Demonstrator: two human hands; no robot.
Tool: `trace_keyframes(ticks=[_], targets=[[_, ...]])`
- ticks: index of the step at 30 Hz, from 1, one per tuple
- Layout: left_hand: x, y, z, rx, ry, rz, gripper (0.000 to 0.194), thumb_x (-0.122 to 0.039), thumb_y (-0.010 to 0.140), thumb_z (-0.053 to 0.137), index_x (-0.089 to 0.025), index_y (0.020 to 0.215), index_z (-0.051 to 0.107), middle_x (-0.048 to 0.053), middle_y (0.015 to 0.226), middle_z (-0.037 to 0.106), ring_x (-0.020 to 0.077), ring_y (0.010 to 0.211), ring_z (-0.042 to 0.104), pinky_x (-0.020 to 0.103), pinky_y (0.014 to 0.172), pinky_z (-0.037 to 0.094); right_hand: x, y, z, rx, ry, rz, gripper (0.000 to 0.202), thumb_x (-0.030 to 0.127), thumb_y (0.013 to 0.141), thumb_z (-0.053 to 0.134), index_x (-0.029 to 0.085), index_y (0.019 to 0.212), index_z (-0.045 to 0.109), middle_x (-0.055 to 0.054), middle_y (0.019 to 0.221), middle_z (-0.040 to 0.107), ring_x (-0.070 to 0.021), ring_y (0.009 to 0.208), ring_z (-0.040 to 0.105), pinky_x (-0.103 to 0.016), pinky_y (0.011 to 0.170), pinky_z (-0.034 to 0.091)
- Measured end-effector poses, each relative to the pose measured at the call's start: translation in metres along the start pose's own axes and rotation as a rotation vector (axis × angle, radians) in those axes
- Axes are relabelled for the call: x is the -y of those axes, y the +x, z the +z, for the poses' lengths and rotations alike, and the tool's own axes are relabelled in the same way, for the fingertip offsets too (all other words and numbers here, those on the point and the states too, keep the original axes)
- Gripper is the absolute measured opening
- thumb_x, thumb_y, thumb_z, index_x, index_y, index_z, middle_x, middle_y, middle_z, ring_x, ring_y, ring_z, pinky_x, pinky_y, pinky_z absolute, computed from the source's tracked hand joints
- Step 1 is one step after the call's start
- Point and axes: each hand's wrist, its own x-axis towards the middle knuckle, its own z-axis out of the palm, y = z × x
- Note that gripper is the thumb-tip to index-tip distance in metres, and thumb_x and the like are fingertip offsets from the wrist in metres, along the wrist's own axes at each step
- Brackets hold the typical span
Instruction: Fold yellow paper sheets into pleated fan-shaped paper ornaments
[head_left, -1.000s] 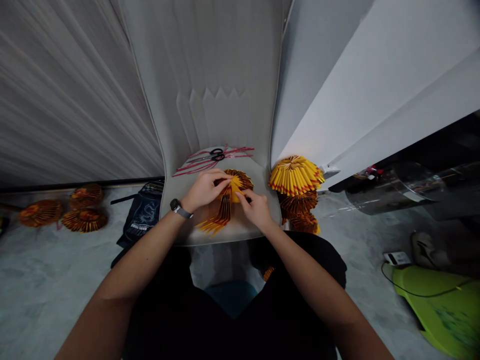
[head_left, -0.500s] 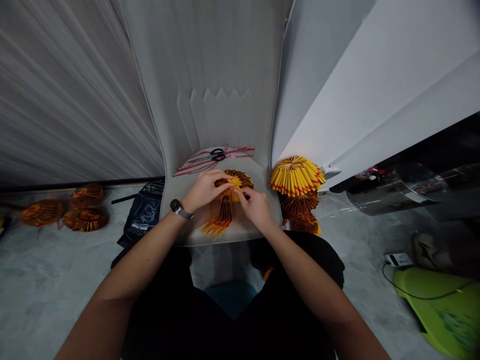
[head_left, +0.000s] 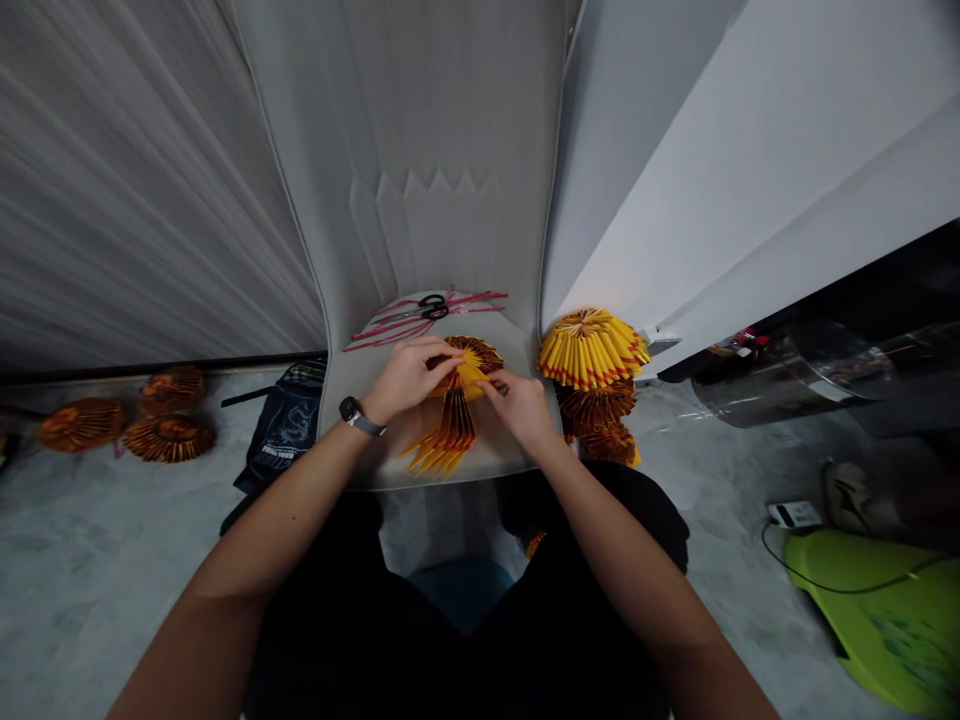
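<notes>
Both hands work on a pleated gold-and-yellow paper fan (head_left: pixel 452 425) over the seat of a grey chair (head_left: pixel 450 240). With thumb and fingers, my left hand (head_left: pixel 415 375) pinches the left side of its yellow gathered part. My right hand (head_left: pixel 521 402) pinches the right edge of that same yellow paper. Folded points of the fan spread downward toward the seat's front edge. Behind the fingers shows a round dark-gold pleated part (head_left: pixel 487 353), partly hidden. Farther back on the seat lie black-handled scissors (head_left: pixel 433 307) among pink-red strips (head_left: pixel 480 303).
Right of the chair stands a stack of pleated paper pieces, a yellow one (head_left: pixel 592 348) on top. Several round gold pleated pieces (head_left: pixel 170 438) lie on the floor at left, near a dark bag (head_left: pixel 281 422). A green plastic object (head_left: pixel 885 600) and a cable are at lower right.
My right hand has shifted slightly right and down, drawing the yellow paper wider. The fan's lower folds have spread and moved a little right. My left hand stays nearly still.
</notes>
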Motion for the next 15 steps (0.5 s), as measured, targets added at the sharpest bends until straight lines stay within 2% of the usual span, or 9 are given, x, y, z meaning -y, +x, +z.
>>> trace_keyframes(ticks=[5,9,13,15], targets=[[-0.002,0.001,0.002,-0.009,0.011,-0.036,0.020,-0.033,0.096,0.064,-0.020,0.099,0.078,0.007,0.096,0.078,0.0193,0.085,0.071,0.032,0.080,0.055,0.002,-0.004,-0.005,0.038,-0.079,-0.050,0.024,0.044,0.094,0.065,0.025,0.104,0.074,-0.002,0.087,0.080,-0.0207,0.077,0.074,-0.028,0.074,0.051],[-0.004,0.001,0.002,0.010,-0.002,-0.039,0.020,-0.033,0.096,0.063,-0.020,0.100,0.078,0.007,0.097,0.078,0.0194,0.085,0.071,0.033,0.081,0.054,0.011,-0.015,-0.017,0.091,-0.241,-0.100,0.036,0.055,0.097,0.055,0.026,0.111,0.072,-0.004,0.081,0.079,-0.0235,0.076,0.074,-0.029,0.069,0.047],[-0.005,0.001,0.002,0.022,-0.017,-0.025,0.019,-0.031,0.096,0.064,-0.019,0.100,0.078,0.007,0.097,0.078,0.0196,0.086,0.071,0.033,0.082,0.054,0.021,-0.022,-0.024,0.111,-0.422,-0.103,0.039,0.055,0.099,0.051,0.025,0.112,0.072,-0.007,0.079,0.078,-0.0243,0.070,0.072,-0.030,0.065,0.044],[-0.005,0.001,0.002,0.020,-0.016,-0.024,0.019,-0.031,0.095,0.064,-0.019,0.100,0.078,0.007,0.097,0.078,0.0198,0.086,0.071,0.033,0.082,0.054,0.024,-0.024,-0.025,0.074,-0.437,-0.125,0.038,0.051,0.099,0.052,0.023,0.116,0.071,-0.008,0.082,0.078,-0.0232,0.070,0.072,-0.029,0.063,0.044]])
